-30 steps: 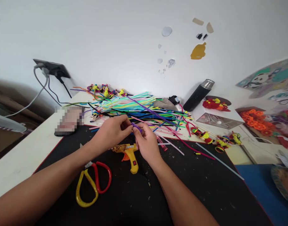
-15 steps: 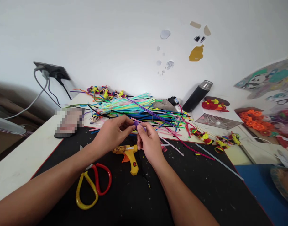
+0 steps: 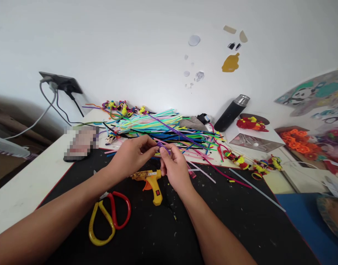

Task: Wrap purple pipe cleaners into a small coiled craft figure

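Between my two hands is a small purple piece (image 3: 160, 144), fuzzy like coiled pipe cleaner. My left hand (image 3: 134, 152) pinches its left side with thumb and fingers. On the other side my right hand (image 3: 174, 163) grips it, the thumb pressed on top. Much of the piece is hidden by fingers. Just below the hands lies a yellow glue gun (image 3: 153, 186) with an orange trigger. Scissors (image 3: 109, 217) with one yellow and one red handle rest on the black mat (image 3: 155, 239), partly under my left forearm.
A heap of colourful pipe cleaners (image 3: 157, 123) lies behind my hands. Small figures (image 3: 261, 167) sit at right, others (image 3: 124, 107) at the back left. A black flask (image 3: 231, 113) leans near a white box (image 3: 257, 140). A translucent stick (image 3: 258, 189) crosses the mat's right edge.
The purple piece has turned slightly between my fingers, and a little more of it shows. Both hands stay in almost the same place.
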`<move>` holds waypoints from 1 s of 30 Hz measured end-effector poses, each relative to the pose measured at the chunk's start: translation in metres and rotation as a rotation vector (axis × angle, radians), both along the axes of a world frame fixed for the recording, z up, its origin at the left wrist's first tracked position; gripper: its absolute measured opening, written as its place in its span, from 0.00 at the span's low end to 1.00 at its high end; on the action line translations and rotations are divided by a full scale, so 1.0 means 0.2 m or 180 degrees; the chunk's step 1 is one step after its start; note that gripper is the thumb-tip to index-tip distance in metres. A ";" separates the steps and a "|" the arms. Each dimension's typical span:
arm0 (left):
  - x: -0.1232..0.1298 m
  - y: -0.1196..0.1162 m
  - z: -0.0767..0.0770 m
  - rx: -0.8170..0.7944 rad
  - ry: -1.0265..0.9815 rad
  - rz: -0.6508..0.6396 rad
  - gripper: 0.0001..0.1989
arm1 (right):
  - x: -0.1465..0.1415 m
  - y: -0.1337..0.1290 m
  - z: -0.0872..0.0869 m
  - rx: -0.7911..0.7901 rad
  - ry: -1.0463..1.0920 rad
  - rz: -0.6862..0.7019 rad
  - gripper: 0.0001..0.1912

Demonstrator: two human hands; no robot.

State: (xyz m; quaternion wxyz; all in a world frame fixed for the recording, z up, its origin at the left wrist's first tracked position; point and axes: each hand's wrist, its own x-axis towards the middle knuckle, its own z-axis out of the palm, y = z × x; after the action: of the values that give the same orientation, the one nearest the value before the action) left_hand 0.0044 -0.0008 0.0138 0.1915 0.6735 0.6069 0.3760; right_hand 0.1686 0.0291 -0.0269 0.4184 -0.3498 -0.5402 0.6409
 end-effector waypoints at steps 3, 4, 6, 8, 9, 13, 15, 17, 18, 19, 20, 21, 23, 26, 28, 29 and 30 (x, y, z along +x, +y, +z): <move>-0.01 0.00 0.01 -0.0086 -0.0111 -0.0034 0.13 | 0.00 0.00 0.00 0.0031 -0.0016 0.0009 0.16; -0.01 0.00 0.02 -0.0087 -0.0061 -0.0021 0.13 | 0.00 -0.01 -0.01 0.0050 -0.0041 0.0009 0.16; -0.02 0.00 0.02 -0.0049 0.0134 0.0012 0.13 | 0.00 -0.01 -0.02 0.0090 -0.0129 0.0004 0.16; -0.02 0.00 0.03 -0.0044 0.0375 0.0023 0.13 | -0.01 -0.01 -0.04 0.0142 -0.0244 -0.0015 0.15; -0.02 0.00 0.03 -0.0057 0.0465 0.0026 0.12 | -0.01 -0.01 -0.04 0.0179 -0.0306 -0.0027 0.15; -0.02 0.00 0.02 -0.0091 0.0602 0.0099 0.12 | 0.00 -0.01 -0.06 0.0351 -0.0539 -0.0077 0.12; -0.02 0.00 0.01 -0.0068 0.0623 0.0130 0.12 | 0.00 -0.01 -0.06 0.0391 -0.0602 -0.0094 0.11; -0.02 0.01 0.00 -0.0070 0.0599 0.0112 0.12 | 0.00 -0.01 -0.05 0.0382 -0.0596 -0.0101 0.12; -0.02 0.01 0.00 -0.0090 0.0551 0.0087 0.12 | 0.00 -0.01 -0.05 0.0354 -0.0566 -0.0097 0.12; -0.03 0.01 0.01 -0.0126 0.0480 0.0051 0.12 | 0.00 -0.01 -0.05 0.0316 -0.0519 -0.0091 0.13; -0.03 0.01 0.01 -0.0172 0.0392 0.0009 0.13 | 0.00 -0.01 -0.04 0.0267 -0.0462 -0.0078 0.14; -0.04 0.01 0.01 -0.0227 0.0288 -0.0034 0.14 | 0.00 -0.01 -0.04 0.0218 -0.0400 -0.0059 0.14; -0.05 0.01 0.02 -0.0330 0.0079 -0.0105 0.15 | 0.00 -0.01 -0.03 0.0156 -0.0299 -0.0011 0.16; -0.06 0.01 0.02 -0.0405 -0.0102 -0.0117 0.15 | -0.01 -0.02 -0.03 0.0168 -0.0277 0.0023 0.16; -0.06 0.02 0.00 -0.0477 -0.0264 -0.0129 0.14 | -0.01 -0.02 -0.03 0.0186 -0.0313 0.0017 0.16; -0.07 0.03 -0.01 -0.0537 -0.0412 -0.0161 0.14 | -0.01 -0.02 -0.04 0.0187 -0.0321 0.0015 0.15; -0.07 0.03 -0.01 -0.0607 -0.0591 -0.0209 0.15 | -0.01 -0.02 -0.04 0.0182 -0.0318 0.0020 0.15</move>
State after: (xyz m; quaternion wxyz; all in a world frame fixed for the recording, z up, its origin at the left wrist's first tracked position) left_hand -0.0098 0.0062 0.0112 0.3221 0.6341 0.5972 0.3709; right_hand 0.1672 0.0255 -0.0340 0.3987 -0.3676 -0.5795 0.6083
